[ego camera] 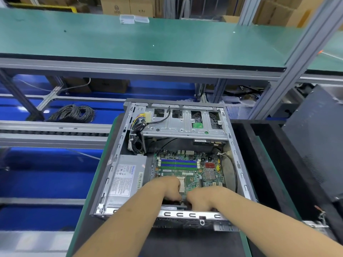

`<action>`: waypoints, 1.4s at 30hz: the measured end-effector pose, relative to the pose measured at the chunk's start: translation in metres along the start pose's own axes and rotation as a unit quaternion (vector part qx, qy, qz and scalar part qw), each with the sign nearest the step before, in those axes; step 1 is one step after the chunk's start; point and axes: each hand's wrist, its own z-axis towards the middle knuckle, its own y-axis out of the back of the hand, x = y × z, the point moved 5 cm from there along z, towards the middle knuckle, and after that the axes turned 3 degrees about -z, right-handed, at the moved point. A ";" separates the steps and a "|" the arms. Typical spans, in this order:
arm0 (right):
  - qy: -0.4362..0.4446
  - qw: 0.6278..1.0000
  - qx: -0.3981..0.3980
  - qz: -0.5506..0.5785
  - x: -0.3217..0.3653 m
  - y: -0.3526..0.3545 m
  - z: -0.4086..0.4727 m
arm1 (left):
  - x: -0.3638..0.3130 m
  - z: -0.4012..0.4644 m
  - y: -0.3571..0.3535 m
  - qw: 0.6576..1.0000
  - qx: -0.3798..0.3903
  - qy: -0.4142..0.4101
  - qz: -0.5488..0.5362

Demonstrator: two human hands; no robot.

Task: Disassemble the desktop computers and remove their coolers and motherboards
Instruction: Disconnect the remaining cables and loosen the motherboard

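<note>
An open desktop case [115, 158] lies flat on the bench in front of me. Inside it sits a green motherboard [187, 169] with blue and green memory slots and a bare CPU socket, no cooler on it. My left hand [165, 188] and my right hand [202, 199] are both down at the near edge of the motherboard, side by side, fingers curled down over that edge near the case's rear wall. What the fingertips hold is hidden. A grey power supply [126, 177] fills the case's left side, and a metal drive cage [183, 123] spans its far end.
A bundle of power cables [137, 130] hangs at the case's far left. A black case panel [315, 138] leans at the right beside black trays. A coil of black cable [74, 113] lies on the blue conveyor to the left. A green shelf [148, 38] runs across above.
</note>
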 end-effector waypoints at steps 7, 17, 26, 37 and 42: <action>-0.059 0.997 0.027 0.043 0.001 -0.004 0.009 | 0.000 0.002 -0.002 1.000 0.009 -0.003 0.010; -0.078 0.996 0.015 0.040 0.004 -0.004 0.011 | 0.004 0.005 -0.002 0.999 0.006 0.023 0.036; -0.101 0.991 0.011 0.088 -0.001 -0.005 0.012 | 0.002 0.001 0.000 0.999 0.002 0.029 0.045; -0.116 0.977 -0.037 0.178 -0.020 -0.003 0.004 | 0.000 -0.001 0.002 0.999 -0.005 0.019 0.049; -0.307 0.932 -0.191 0.034 -0.057 0.016 -0.019 | 0.003 -0.001 0.003 0.999 -0.001 0.029 0.045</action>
